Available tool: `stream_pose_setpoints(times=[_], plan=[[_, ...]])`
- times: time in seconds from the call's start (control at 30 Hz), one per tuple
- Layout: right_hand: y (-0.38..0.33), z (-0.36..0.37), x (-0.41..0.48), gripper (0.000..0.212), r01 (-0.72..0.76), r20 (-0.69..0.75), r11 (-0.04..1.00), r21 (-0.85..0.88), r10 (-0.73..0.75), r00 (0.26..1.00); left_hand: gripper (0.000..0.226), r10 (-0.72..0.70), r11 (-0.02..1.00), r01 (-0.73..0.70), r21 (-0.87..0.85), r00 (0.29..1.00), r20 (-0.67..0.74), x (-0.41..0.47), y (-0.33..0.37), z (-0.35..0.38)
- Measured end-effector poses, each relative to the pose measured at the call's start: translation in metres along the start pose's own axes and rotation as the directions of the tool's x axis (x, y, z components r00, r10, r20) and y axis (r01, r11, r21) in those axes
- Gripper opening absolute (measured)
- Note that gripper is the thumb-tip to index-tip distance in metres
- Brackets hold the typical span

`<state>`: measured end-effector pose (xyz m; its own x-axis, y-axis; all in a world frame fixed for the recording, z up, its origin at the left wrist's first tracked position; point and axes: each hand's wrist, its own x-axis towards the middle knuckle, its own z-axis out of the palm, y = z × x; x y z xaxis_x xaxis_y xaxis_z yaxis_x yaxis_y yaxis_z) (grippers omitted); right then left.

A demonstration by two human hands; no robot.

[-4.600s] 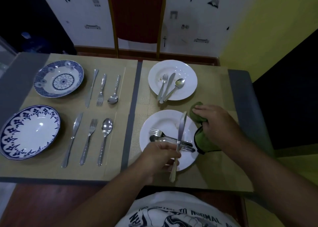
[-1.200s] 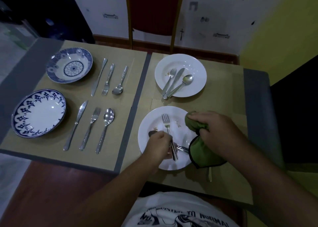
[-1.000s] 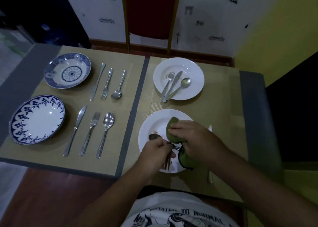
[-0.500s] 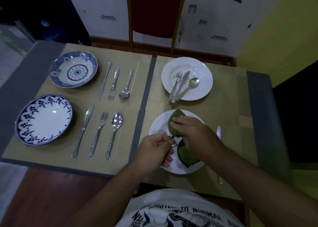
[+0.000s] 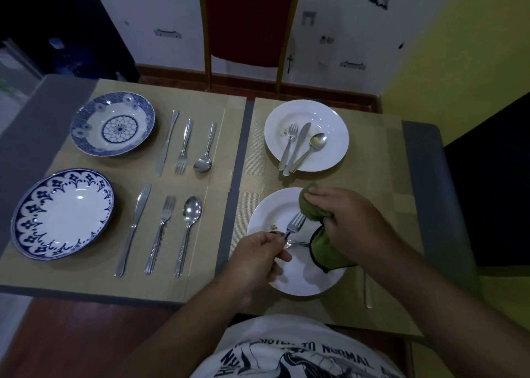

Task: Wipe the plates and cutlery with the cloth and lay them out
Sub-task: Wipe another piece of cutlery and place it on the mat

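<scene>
Fork (image 5: 295, 224) sits in the left hand (image 5: 258, 258), fingers closed tight on its handle, prongs up over the near white plate (image 5: 298, 283). Right hand (image 5: 348, 225) is bunched around the green cloth (image 5: 315, 209), which touches the prongs. A knife (image 5: 367, 291) lies on the mat just right of that plate. The far plate (image 5: 329, 119) holds more cutlery.

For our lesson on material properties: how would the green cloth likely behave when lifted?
The green cloth probably goes floppy: it bunches under the right hand and droops over the white plate. It looks light and unlikely to slip or roll.
</scene>
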<state>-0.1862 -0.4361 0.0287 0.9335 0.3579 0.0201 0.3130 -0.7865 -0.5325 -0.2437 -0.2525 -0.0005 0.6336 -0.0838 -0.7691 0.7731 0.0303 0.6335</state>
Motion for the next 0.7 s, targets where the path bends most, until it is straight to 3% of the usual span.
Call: stream_pose_setpoints(times=[0.07, 0.17, 0.27, 0.4, 0.47, 0.53, 0.7], plan=[[-0.009, 0.011, -0.008, 0.04, 0.08, 0.036, 0.995, 0.057, -0.082, 0.996, 0.016, -0.009, 0.991, 0.013, -0.135, 0.999, 0.03, 0.0, 0.004, 0.004], [-0.004, 0.026, -0.016, 0.045, 0.095, 0.23, 0.995, -0.039, -0.083, 0.97, 0.019, -0.018, 0.954, 0.03, -0.298, 0.999, 0.044, 0.0, 0.007, 0.007], [0.015, 0.031, -0.009, 0.049, 0.026, 0.217, 0.994, -0.105, -0.003, 0.976, 0.019, -0.029, 0.925, 0.056, -0.376, 0.997, 0.076, -0.001, 0.005, 0.005], [0.004, 0.027, -0.008, 0.053, 0.065, 0.222, 0.978, -0.198, -0.02, 0.975, 0.019, -0.045, 0.907, 0.082, -0.413, 0.994, 0.098, -0.003, 0.006, 0.005], [-0.009, 0.026, -0.017, 0.046, 0.094, 0.213, 0.979, -0.181, -0.054, 0.976, 0.02, -0.046, 0.931, 0.08, -0.356, 0.994, 0.103, -0.005, 0.006, 0.003], [-0.006, 0.026, -0.016, 0.041, 0.063, 0.214, 0.991, -0.118, -0.036, 0.976, 0.022, -0.038, 0.951, 0.068, -0.301, 0.994, 0.105, -0.006, 0.002, 0.001], [0.016, 0.013, 0.0, 0.045, -0.019, 0.144, 0.968, -0.249, 0.056, 0.988, 0.02, -0.012, 0.969, 0.03, -0.246, 0.997, 0.073, -0.01, -0.001, 0.002]])
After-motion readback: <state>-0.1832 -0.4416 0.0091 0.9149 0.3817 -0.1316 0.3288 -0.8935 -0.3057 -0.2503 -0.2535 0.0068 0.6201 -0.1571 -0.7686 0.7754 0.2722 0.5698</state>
